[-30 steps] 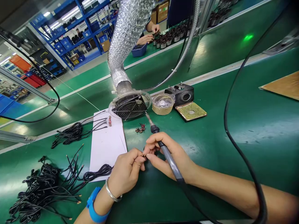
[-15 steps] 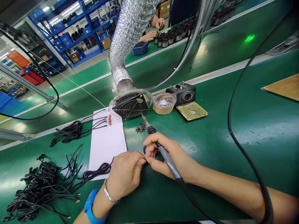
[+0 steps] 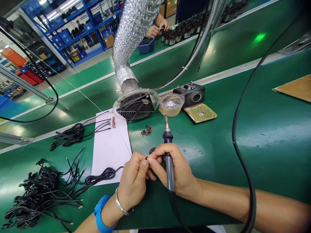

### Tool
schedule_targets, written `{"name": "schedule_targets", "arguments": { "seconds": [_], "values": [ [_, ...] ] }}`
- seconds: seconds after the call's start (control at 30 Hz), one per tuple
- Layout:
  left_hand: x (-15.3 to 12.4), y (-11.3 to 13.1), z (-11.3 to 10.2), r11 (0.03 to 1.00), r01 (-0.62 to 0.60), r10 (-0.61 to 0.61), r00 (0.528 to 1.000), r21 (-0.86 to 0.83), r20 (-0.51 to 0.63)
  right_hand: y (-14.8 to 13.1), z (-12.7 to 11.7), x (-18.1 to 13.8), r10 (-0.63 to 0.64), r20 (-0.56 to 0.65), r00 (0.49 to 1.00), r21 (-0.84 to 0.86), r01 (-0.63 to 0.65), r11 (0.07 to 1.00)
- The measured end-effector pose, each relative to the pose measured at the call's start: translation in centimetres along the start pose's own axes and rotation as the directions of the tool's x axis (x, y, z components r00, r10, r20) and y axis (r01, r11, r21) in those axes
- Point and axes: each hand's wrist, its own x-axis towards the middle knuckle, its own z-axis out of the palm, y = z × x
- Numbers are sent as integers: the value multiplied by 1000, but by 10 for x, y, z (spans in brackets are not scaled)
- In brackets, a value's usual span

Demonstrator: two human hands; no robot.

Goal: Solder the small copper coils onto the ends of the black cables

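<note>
Left hand (image 3: 134, 178): pinches small wire end (image 3: 146, 157) | right hand (image 3: 182, 176): grasps soldering iron (image 3: 170, 170), tip toward 12 o'clock | wire end: between both hands' fingertips, above counter (image 3: 218, 145) | coiled cable (image 3: 107, 174): 9 o'clock of left hand | bowl (image 3: 174, 112): 12 o'clock of right hand

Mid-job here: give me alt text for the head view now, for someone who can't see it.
Left hand and right hand meet over a green table, pinching a tiny piece; the right also holds a soldering iron pointing away. Black cables lie at left, on and beside white paper.
</note>
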Motion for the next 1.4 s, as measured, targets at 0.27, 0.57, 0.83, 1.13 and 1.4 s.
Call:
{"name": "schedule_targets", "arguments": {
  "seconds": [0.27, 0.57, 0.83, 1.13, 1.4],
  "values": [
    [1, 7, 3, 993, 14, -14, 1000, -121, 1, -5, 0, 3, 34, -44, 998, 111, -29, 993],
    [3, 9, 2, 986, 89, -91, 996, -141, -4, -4, -5, 7, -63, -83, 995, -51, 59, 997],
    [15, 16, -15, 976, 165, -150, 983, -142, 109, 2, -31, 12, -246, 68, 967, -139, 253, 957],
    [17, 14, -20, 983, 166, -144, 961, -80, 235, 11, -32, 13, -166, 180, 969, -55, 178, 982],
    [10, 17, -15, 970, 12, -73, 967, 243, 243, -10, -27, 17, -293, 280, 914, -106, 333, 937]
  ]
}}
